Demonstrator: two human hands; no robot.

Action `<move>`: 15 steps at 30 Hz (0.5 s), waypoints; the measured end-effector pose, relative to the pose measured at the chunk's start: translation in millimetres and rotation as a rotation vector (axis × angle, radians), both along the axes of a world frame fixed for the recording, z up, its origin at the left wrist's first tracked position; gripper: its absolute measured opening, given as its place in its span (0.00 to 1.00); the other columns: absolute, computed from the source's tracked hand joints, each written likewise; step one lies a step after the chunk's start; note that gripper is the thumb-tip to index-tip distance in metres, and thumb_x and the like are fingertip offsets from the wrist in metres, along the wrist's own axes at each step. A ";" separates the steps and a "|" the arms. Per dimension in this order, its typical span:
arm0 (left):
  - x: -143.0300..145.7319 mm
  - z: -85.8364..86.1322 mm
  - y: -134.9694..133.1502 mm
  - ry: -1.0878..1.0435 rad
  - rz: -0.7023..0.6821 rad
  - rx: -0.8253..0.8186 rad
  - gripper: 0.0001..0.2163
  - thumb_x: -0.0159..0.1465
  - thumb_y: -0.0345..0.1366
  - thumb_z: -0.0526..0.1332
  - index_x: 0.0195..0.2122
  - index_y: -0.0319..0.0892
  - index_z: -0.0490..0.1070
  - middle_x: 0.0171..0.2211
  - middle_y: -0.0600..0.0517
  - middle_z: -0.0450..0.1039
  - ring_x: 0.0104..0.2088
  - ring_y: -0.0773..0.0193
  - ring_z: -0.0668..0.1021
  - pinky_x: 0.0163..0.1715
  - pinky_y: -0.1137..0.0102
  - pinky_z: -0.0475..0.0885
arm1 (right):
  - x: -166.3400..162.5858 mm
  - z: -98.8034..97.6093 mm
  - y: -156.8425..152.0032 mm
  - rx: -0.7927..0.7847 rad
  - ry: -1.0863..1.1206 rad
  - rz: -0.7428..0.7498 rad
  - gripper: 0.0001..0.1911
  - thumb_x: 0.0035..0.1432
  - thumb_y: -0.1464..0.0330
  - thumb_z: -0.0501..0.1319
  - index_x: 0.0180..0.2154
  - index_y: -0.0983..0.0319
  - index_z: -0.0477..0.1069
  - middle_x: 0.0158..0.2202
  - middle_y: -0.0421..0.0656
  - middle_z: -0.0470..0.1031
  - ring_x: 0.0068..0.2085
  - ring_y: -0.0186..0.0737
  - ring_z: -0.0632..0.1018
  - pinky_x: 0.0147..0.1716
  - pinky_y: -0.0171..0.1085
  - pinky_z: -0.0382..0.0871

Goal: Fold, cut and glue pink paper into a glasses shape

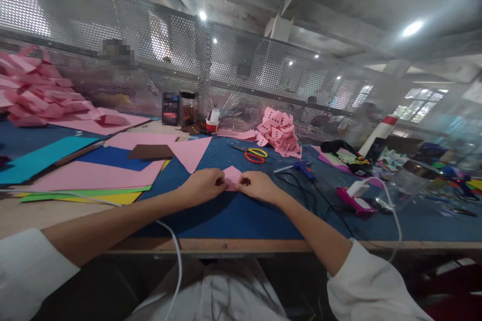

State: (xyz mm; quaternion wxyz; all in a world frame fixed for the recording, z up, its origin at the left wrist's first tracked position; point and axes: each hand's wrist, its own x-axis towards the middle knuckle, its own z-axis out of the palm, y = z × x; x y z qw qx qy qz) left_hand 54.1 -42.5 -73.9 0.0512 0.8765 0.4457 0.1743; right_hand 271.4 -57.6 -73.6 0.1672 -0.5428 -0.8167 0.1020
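A small pink piece of paper (pixel 232 175), its top edge coming to a point, is held low over the blue table surface (pixel 233 215). My left hand (pixel 203 184) pinches its left side, fingers curled inward. From the other side my right hand (pixel 259 185) is closed on the right edge. The lower part of the paper lies between the fingertips, and its folds are too small to make out. Just beyond the hands rest scissors (pixel 256 154) with red and yellow handles. A blue glue gun (pixel 304 169) lies right of them, its cord trailing toward me.
Pink, blue, green and yellow sheets (pixel 101 175) are stacked at left, under a brown piece (pixel 150 152). Behind stand a pink paper heap (pixel 278 130), a cup (pixel 212 124) and mesh partition (pixel 241 55). A magenta power strip (pixel 356 203) and clear jar (pixel 404 188) sit right.
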 end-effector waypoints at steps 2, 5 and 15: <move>3.8 -1.1 1.9 -0.002 0.037 -0.029 0.08 0.61 0.39 0.57 0.29 0.43 0.71 0.31 0.49 0.77 0.33 0.58 0.77 0.28 0.69 0.60 | -0.9 -0.7 0.0 -0.008 -0.005 -0.012 0.11 0.58 0.59 0.63 0.33 0.59 0.76 0.33 0.39 0.79 0.33 0.35 0.75 0.30 0.32 0.56; 6.6 -2.0 4.4 -0.019 0.052 -0.069 0.06 0.59 0.39 0.58 0.30 0.44 0.72 0.32 0.49 0.78 0.33 0.57 0.78 0.28 0.69 0.60 | -2.5 -0.6 -1.7 -0.018 -0.018 -0.033 0.10 0.57 0.60 0.63 0.33 0.59 0.76 0.33 0.39 0.79 0.33 0.35 0.75 0.29 0.32 0.55; 17.2 -3.3 3.8 -0.099 -0.014 -0.152 0.08 0.59 0.36 0.58 0.35 0.44 0.76 0.34 0.51 0.80 0.34 0.60 0.79 0.31 0.71 0.66 | -8.5 0.2 -6.0 -0.072 0.016 -0.092 0.07 0.55 0.64 0.63 0.35 0.58 0.76 0.34 0.39 0.79 0.33 0.35 0.74 0.28 0.32 0.55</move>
